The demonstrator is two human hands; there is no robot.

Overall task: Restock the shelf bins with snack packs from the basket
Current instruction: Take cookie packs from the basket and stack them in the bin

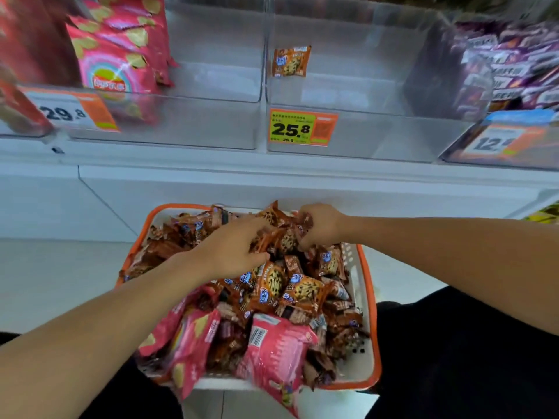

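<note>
A white basket with an orange rim [366,300] sits on my lap, heaped with brown cookie packs [302,290] and a few pink chip bags [272,352]. My left hand [233,246] reaches into the pile and its fingers curl around cookie packs near the far side. My right hand [320,225] grips a bunch of cookie packs at the basket's far edge. Above, a clear shelf bin [363,128] with a 25.8 price tag [302,127] shows a single cookie pack [291,61] at its back wall.
The clear bin [181,122] to the left holds pink chip bags [121,49] and a 29.8 tag. A bin at the right [472,146] holds purple packs [514,65]. A white shelf ledge [272,176] runs between bins and basket.
</note>
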